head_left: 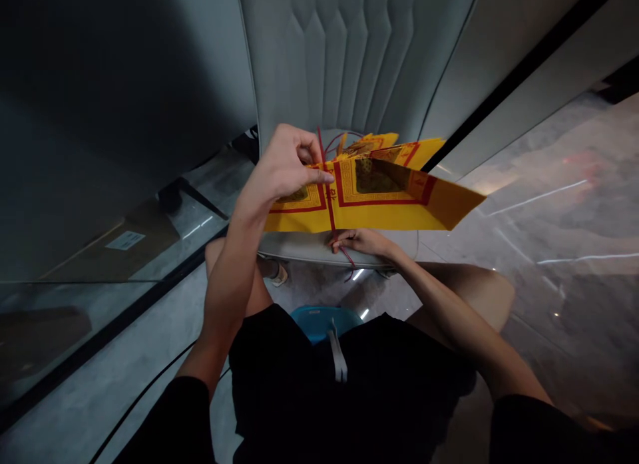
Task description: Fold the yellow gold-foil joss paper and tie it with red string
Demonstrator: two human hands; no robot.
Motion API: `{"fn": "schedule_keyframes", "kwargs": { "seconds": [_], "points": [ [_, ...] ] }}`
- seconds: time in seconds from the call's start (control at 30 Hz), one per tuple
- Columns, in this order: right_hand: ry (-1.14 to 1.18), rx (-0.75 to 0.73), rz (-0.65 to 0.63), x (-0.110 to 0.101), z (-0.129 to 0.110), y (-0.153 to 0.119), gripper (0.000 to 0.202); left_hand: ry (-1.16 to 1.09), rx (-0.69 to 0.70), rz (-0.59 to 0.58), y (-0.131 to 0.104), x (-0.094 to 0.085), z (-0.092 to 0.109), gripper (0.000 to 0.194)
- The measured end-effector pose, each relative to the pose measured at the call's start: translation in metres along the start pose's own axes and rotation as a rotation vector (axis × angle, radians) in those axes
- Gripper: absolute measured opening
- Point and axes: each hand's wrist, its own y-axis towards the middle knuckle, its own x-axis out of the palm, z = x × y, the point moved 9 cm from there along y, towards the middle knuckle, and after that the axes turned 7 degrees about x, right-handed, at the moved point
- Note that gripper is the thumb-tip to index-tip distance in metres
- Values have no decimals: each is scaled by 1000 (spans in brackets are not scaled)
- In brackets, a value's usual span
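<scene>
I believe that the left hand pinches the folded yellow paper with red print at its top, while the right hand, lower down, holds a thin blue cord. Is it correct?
Only the colour is wrong: the head view shows a thin red cord. The left hand pinches the folded yellow paper with red print at its top, and the right hand, lower down, holds the cord.

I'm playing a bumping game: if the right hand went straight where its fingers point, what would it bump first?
The red string first, since the right hand pinches it; past that, probably the left forearm, though depth is unclear.
</scene>
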Motion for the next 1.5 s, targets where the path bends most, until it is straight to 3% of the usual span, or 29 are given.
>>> {"fn": "schedule_keyframes", "kwargs": {
  "seconds": [0.23,0.4,0.5,0.6,0.77,0.87,0.97,1.03,1.07,1.13,1.2,1.27,1.37,1.5],
  "points": [
    [-61,61,11,-6,2,-5,20,-2,40,-22,0,4,-2,30],
    [-46,-37,53,3,-24,-13,67,0,27,7,2,7,-3,33],
    [1,-81,38,18,-43,-17,61,11,1,14,7,8,-8,37],
    [33,-48,5,28,-47,-19,67,-19,-36,7,10,7,-18,38],
    [77,-24,-33,26,-36,-12,73,-102,-17,-31,13,9,-29,40],
    [-62,-7,-28,21,-36,-16,68,-114,-2,-34,14,11,-29,42],
    [-332,25,-78,19,-57,-46,57,-48,-15,-11,13,11,-28,43],
    [-359,-73,-111,17,-92,-72,56,20,-19,-19,14,14,-26,42],
    [-339,-129,2,3,-113,-81,56,47,-16,-32,14,16,-25,42],
    [-369,-226,420,-39,-149,-93,52,73,0,-58,16,23,-22,41],
    [-514,-274,725,-66,-169,-92,44,82,26,-74,17,29,-20,37],
    [-651,-304,822,-76,-172,-73,35,102,56,-69,17,32,-18,32],
    [-722,-328,833,-83,-160,-44,28,144,73,-62,14,34,-17,33],
    [-676,-380,862,-91,-152,-38,31,174,45,-87,9,35,-17,34]
  ]
}}
